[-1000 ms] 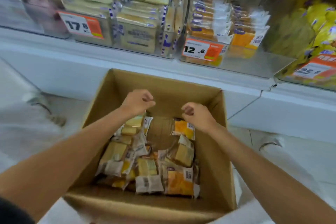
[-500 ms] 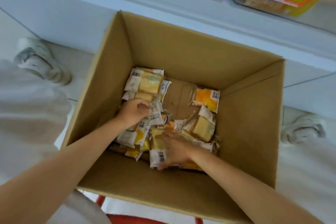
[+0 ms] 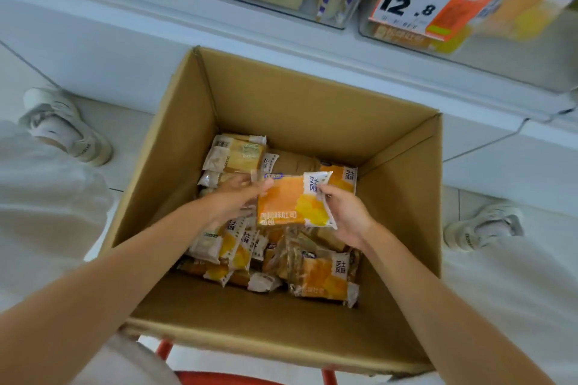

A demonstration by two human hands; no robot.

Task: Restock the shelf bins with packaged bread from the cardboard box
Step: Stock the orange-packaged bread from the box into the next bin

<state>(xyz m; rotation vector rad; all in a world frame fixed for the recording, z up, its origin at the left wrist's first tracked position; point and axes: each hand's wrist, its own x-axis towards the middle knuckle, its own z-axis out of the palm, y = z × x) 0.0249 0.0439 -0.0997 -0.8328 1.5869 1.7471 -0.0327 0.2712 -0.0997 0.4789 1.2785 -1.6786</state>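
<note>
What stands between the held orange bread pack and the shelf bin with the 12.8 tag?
Nothing visible. The left hand and right hand hold the orange bread pack above the loose packs in the open cardboard box; the way up to the shelf bin looks free, though its opening is out of frame.

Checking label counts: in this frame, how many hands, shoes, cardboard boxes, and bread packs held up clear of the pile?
hands: 2, left hand and right hand
shoes: 2, one each side of the box
cardboard box: 1
held orange pack: 1
total: 6
</note>
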